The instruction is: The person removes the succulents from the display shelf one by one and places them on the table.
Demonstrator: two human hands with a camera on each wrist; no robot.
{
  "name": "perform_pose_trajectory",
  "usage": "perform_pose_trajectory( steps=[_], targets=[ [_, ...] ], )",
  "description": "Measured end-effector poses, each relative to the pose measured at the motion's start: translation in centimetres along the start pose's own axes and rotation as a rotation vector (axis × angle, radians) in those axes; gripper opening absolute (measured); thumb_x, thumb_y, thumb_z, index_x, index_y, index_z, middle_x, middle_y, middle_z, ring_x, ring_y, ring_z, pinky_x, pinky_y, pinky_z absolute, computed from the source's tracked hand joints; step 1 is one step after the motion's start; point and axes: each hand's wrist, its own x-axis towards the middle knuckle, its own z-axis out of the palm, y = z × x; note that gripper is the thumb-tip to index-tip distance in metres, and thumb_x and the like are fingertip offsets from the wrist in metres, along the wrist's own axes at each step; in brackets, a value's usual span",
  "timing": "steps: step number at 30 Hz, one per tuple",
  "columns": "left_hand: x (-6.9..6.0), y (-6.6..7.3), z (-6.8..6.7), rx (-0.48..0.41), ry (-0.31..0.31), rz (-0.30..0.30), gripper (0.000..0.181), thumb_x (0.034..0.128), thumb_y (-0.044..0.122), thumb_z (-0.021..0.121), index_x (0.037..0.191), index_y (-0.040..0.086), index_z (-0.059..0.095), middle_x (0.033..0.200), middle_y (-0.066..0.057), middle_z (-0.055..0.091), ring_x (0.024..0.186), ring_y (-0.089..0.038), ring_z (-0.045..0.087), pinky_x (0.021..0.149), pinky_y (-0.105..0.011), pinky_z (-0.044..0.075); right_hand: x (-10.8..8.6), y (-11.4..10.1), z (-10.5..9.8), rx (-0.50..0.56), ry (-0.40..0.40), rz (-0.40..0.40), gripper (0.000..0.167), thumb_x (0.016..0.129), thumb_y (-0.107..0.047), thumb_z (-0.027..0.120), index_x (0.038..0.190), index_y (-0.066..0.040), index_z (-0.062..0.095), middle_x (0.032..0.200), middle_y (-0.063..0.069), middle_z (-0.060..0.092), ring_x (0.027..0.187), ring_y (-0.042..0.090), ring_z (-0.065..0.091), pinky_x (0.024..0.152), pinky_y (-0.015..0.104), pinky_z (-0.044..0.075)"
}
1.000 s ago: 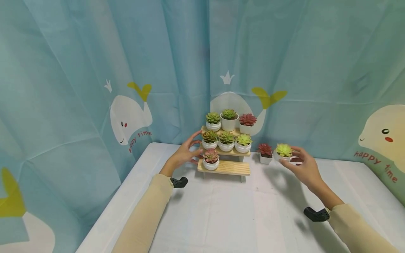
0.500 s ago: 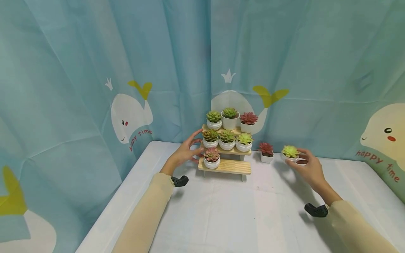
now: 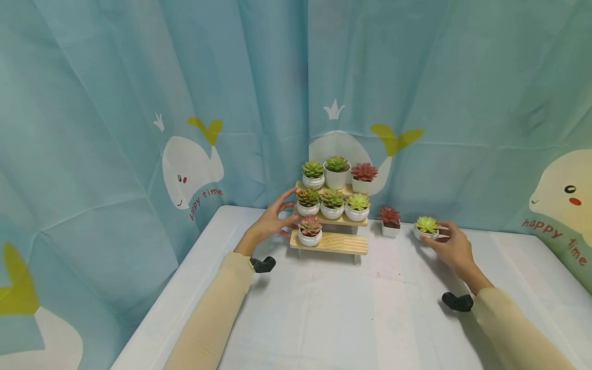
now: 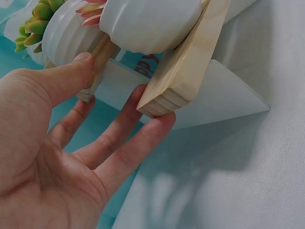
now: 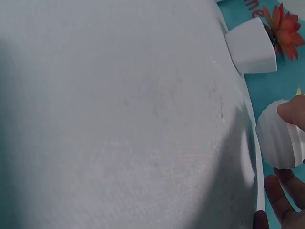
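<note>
In the head view, my right hand (image 3: 453,247) grips the white pot of a lime-green succulent (image 3: 426,226), low at the table's back edge. The right wrist view shows its ribbed pot (image 5: 279,138) between thumb and fingers. My left hand (image 3: 270,224) holds the left side of a three-step wooden plant stand (image 3: 339,243). In the left wrist view its thumb and a finger pinch the middle shelf's end (image 4: 90,86), while other fingertips touch the lower shelf's end (image 4: 164,102). A pink succulent (image 3: 310,230) sits at the left of the lowest step.
Several potted succulents fill the upper two steps, including a lime-green one (image 3: 357,206) and a red one (image 3: 363,177). Between stand and right hand, a red succulent in a square white pot (image 3: 390,222) stands on the white table (image 3: 342,308). A blue curtain (image 3: 277,77) hangs behind.
My right hand has moved right and slightly down with the lime-green succulent, away from the red one, toward the tabletop. My left hand has stayed at the stand.
</note>
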Motion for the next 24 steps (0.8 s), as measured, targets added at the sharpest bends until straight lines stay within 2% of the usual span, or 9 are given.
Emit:
perform_pose_trajectory(
  steps=[5,11,16,24],
  targets=[
    [0.05,-0.07,-0.06,-0.006,0.006,-0.005,0.079,0.1027,0.014,0.066,0.161,0.047,0.024,0.164,-0.014,0.028,0.097,-0.044,0.071,0.076,-0.059,0.060,0.31,0.40,-0.01,-0.011,-0.013,0.020,0.085,0.096,-0.046,0.071,0.151,0.008,0.036,0.142,0.040,0.047,0.124,0.052,0.054,0.093,0.061,0.050],
    [0.11,-0.21,-0.07,-0.013,-0.003,0.000,0.079,0.1030,0.013,0.065,0.161,0.047,0.024,0.165,-0.014,0.027,0.097,-0.045,0.070,0.077,-0.061,0.059,0.31,0.66,-0.01,-0.017,-0.028,0.016,0.085,0.096,-0.046,0.071,0.151,0.010,0.036,0.142,0.040,0.046,0.124,0.052,0.054,0.092,0.059,0.051],
    [0.08,-0.15,-0.01,-0.014,0.003,-0.003,0.079,0.1031,0.013,0.065,0.161,0.047,0.024,0.165,-0.014,0.027,0.097,-0.045,0.070,0.078,-0.062,0.058,0.48,0.80,-0.05,-0.010,-0.047,0.029,0.084,0.098,-0.045,0.069,0.151,0.010,0.033,0.144,0.041,0.044,0.127,0.053,0.051,0.096,0.061,0.049],
    [0.05,-0.03,0.00,-0.013,-0.006,0.003,0.080,0.1032,0.013,0.065,0.162,0.045,0.022,0.165,-0.015,0.026,0.096,-0.044,0.070,0.076,-0.058,0.060,0.69,0.93,-0.16,-0.008,-0.077,0.059,0.087,0.099,-0.045,0.067,0.153,0.011,0.029,0.146,0.041,0.041,0.130,0.054,0.048,0.101,0.063,0.046]
  ],
)
